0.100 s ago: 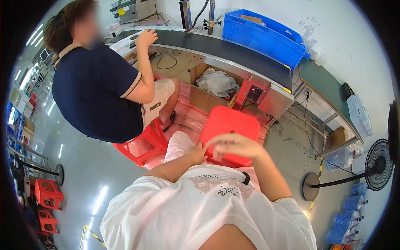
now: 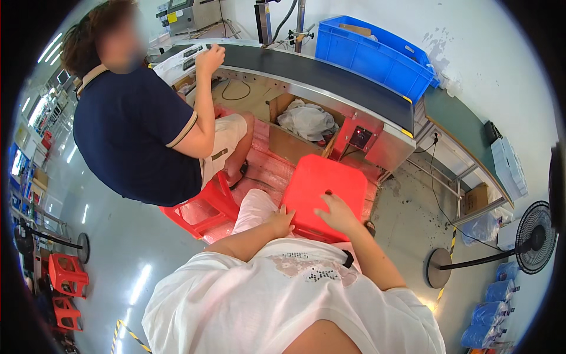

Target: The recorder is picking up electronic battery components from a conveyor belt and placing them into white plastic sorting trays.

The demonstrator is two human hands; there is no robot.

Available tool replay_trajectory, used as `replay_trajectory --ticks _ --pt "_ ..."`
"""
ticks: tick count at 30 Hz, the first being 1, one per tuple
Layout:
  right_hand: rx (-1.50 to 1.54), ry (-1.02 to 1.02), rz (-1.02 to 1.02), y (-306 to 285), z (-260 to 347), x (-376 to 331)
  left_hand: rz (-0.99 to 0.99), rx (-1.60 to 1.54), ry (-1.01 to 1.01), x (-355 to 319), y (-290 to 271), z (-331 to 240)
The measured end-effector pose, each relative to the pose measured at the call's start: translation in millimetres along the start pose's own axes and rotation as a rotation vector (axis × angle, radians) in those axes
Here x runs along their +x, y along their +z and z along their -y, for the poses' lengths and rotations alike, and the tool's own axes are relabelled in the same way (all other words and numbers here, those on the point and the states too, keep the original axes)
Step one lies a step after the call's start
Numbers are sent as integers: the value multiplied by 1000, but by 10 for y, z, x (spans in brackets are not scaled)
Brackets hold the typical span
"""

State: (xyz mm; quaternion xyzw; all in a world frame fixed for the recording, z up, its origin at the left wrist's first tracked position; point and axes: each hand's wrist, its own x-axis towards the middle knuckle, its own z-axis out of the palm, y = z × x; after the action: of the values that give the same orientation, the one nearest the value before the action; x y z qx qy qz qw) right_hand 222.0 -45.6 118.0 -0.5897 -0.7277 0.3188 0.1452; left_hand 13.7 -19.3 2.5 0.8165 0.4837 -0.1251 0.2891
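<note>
A red plastic stool (image 2: 330,180) stands on the floor right in front of me. My left hand (image 2: 282,223) curls around its near left edge, next to my knee in light trousers. The near edge of the seat is under my right hand (image 2: 337,213), whose fingers spread over the top. Both forearms come up from my white shirt at the bottom of the view.
A person in a dark blue shirt (image 2: 132,133) sits on another red stool (image 2: 203,206) at left, one hand on the black conveyor belt (image 2: 330,76). A blue crate (image 2: 377,56) sits on the belt, an open cardboard box (image 2: 295,141) below it. A floor fan (image 2: 533,239) stands at right.
</note>
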Motion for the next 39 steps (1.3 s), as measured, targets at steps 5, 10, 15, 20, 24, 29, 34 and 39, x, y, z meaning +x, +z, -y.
replay_trajectory --ticks 5,10,15,20,24,29,34,39 --pt "-410 238 83 762 -975 -109 -217 103 131 164 -162 63" --pt "-660 128 30 1062 -1428 -178 -48 135 173 285 -90 68" --pt "-490 201 213 920 -1265 -171 -34 176 151 211 -155 3" --pt "-557 220 210 957 -1291 -165 -80 101 229 269 -96 144" --pt "-492 288 320 728 -969 -133 -27 172 210 218 -177 95" --pt "-485 306 316 843 -1166 -77 77 -362 192 173 -771 58" --pt "-473 273 318 888 -1301 -77 -404 -2061 355 310 -2019 431" --pt "-429 279 331 909 -1323 -58 -979 -2297 893 -223 -3272 719"
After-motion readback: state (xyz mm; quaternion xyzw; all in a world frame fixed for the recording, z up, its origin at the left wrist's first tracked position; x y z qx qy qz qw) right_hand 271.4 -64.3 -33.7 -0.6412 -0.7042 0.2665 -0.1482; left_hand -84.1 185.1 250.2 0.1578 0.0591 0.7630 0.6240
